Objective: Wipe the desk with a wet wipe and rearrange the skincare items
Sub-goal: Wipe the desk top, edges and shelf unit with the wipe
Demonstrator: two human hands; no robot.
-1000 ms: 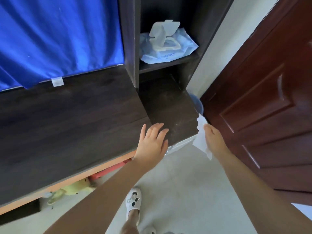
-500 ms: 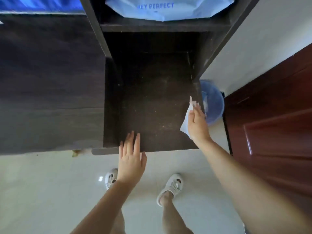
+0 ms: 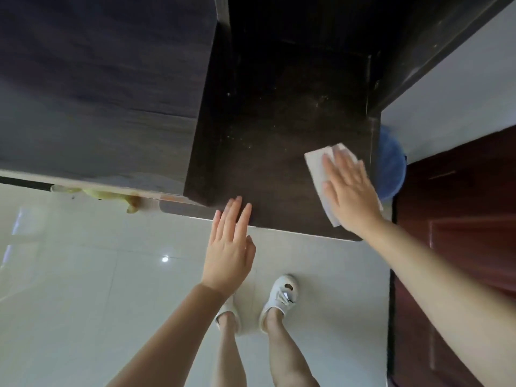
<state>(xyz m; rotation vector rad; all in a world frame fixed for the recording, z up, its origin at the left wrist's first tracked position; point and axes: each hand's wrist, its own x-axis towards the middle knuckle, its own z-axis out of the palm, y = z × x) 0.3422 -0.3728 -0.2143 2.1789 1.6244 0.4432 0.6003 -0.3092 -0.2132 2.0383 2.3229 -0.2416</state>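
A white wet wipe (image 3: 317, 169) lies flat on the dusty dark lower desk surface (image 3: 268, 129), near its right front corner. My right hand (image 3: 350, 194) presses on the wipe with straight, spread fingers. My left hand (image 3: 230, 247) is flat, its fingertips touching the desk's front edge to the left of the wipe. No skincare items are in view.
A higher dark desk section (image 3: 106, 79) is on the left. A blue bin (image 3: 391, 169) stands on the floor right of the desk, beside a reddish-brown door (image 3: 458, 247). A yellow object (image 3: 111, 195) lies under the desk. White tiled floor and my feet are below.
My right hand has come from the desk's right edge onto the surface and laid the wipe flat under its palm. The camera has tilted further down; the wipe pack has left view.
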